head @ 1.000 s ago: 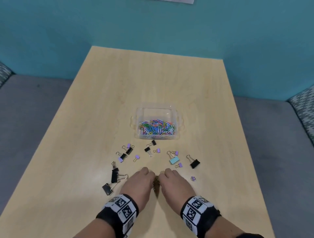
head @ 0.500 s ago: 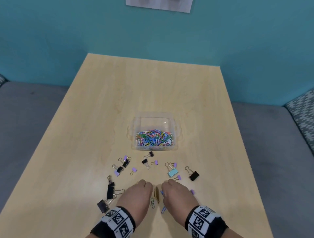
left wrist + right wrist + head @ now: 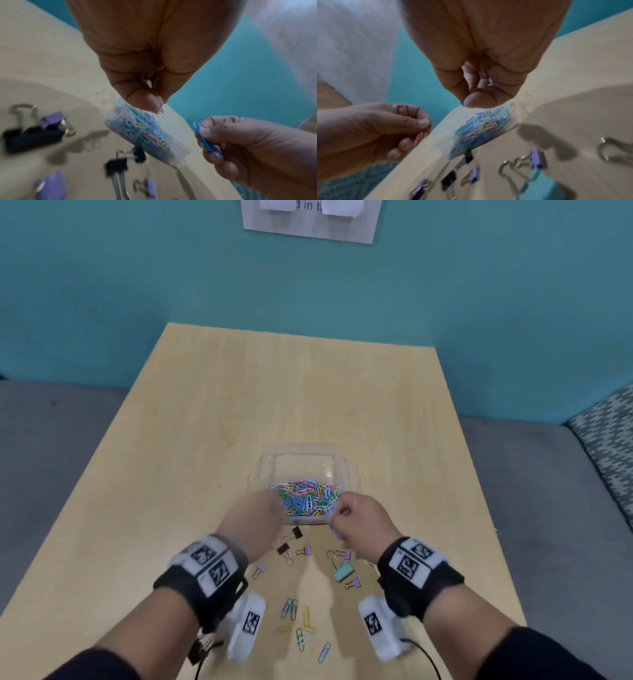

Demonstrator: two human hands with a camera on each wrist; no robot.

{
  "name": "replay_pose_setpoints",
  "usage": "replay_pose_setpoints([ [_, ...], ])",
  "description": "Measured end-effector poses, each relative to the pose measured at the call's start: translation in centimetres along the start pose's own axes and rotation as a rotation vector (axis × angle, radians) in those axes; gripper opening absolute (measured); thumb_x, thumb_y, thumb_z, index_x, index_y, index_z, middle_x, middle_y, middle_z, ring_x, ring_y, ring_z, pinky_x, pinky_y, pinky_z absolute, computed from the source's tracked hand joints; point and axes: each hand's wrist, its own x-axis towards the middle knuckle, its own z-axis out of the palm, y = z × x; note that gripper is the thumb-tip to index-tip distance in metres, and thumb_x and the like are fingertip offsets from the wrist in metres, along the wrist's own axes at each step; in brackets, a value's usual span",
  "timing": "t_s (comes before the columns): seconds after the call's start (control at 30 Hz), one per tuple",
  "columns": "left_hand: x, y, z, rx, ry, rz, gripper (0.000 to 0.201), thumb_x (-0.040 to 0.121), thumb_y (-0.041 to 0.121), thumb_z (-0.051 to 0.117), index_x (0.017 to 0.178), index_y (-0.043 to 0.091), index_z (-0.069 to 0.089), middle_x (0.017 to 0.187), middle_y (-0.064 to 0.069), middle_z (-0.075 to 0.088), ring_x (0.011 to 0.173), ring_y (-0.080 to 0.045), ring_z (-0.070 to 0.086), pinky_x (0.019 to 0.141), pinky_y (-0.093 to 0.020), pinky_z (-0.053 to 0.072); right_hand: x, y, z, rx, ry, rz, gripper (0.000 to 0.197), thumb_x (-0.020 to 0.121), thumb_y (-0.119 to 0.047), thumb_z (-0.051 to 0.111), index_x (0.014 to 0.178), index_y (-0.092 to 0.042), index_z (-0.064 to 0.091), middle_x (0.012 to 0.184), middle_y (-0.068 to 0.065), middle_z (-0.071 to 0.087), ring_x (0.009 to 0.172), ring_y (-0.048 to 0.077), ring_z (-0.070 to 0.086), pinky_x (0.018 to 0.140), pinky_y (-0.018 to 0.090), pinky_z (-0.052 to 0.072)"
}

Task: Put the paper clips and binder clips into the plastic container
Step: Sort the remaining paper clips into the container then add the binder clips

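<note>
A clear, thin-walled plastic container point(image 3: 337, 465), rectangular with rounded corners and small side tabs, is shown near the middle of a pale wood-grain table point(image 3: 212, 412); a tangled heap of bent-wire paper clips point(image 3: 306, 498) in many colours lies against its near wall. Both hands are held just above that near wall. The left hand point(image 3: 255, 520) is seen with thumb and fingertips closed on a thin pink paper clip point(image 3: 431, 120), while a long blue paper clip point(image 3: 206, 139) is pinched between the thumb and curled fingers of the right hand point(image 3: 359, 520). On the table between the container and the wrists, folded-metal binder clips with looped wire handles are scattered: small black ones point(image 3: 283, 549), small lilac ones point(image 3: 307, 550) and one larger pale-teal clip point(image 3: 342, 571). Nearer the person, a loose cluster of paper clips point(image 3: 301, 628) in blue, yellow and green is left lying flat. Black wristbands with white square-patterned markers point(image 3: 209, 563) are worn on both wrists. A teal wall point(image 3: 137, 268) stands behind the table.
</note>
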Motion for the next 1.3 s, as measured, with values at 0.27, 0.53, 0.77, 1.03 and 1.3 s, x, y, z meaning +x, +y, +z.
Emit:
replay_pose_setpoints([
  [0.27,3.8,1.9,-0.4,0.051,0.092,0.050,0.008,0.083,0.020,0.056,0.075,0.020,0.059,0.065,-0.003,0.065,0.062,-0.024,0.066,0.063,-0.043,0.057,3.7,-2.8,-0.3,-0.227,0.087,-0.078,0.009,0.085,-0.023,0.060,0.087,-0.014,0.063,0.080,0.004,0.066,0.074,0.025,0.064,0.064,0.035,0.053],
  [0.53,-4.6,-2.4,1.3,0.182,0.019,0.119,0.018,0.087,0.019,0.054,0.100,0.024,0.066,0.092,0.003,0.062,0.077,-0.018,0.063,0.072,-0.033,0.052,-5.3,1.8,0.7,-0.351,0.015,-0.228,0.016,0.089,-0.022,0.051,0.101,-0.024,0.062,0.087,-0.006,0.063,0.074,0.012,0.059,0.068,0.030,0.050],
  [0.77,-11.9,-7.0,6.3,0.371,-0.163,0.156,0.068,0.077,0.046,0.066,0.137,0.027,0.039,0.115,0.008,0.039,0.105,-0.012,0.040,0.093,-0.026,0.040,-12.8,9.3,4.7,-0.671,-0.251,-0.288,0.051,0.088,-0.026,0.057,0.135,-0.029,0.038,0.119,-0.006,0.042,0.111,0.016,0.040,0.087,0.028,0.041],
  [1.03,-10.6,-6.8,7.6,0.506,-0.104,0.262,0.032,0.087,0.019,0.055,0.119,0.023,0.055,0.107,0.003,0.047,0.096,-0.019,0.049,0.081,-0.028,0.042,-10.8,9.0,7.2,-0.680,-0.091,-0.400,0.033,0.091,-0.026,0.053,0.124,-0.027,0.050,0.110,-0.004,0.049,0.101,0.018,0.039,0.079,0.028,0.039],
  [1.3,-10.2,-6.9,6.9,0.399,-0.073,0.176,0.039,0.084,0.020,0.059,0.121,0.029,0.052,0.107,0.005,0.050,0.089,-0.017,0.056,0.072,-0.025,0.040,-10.5,8.5,6.2,-0.601,-0.083,-0.286,0.021,0.092,-0.025,0.053,0.113,-0.025,0.052,0.102,-0.007,0.048,0.097,0.015,0.040,0.077,0.029,0.040],
])
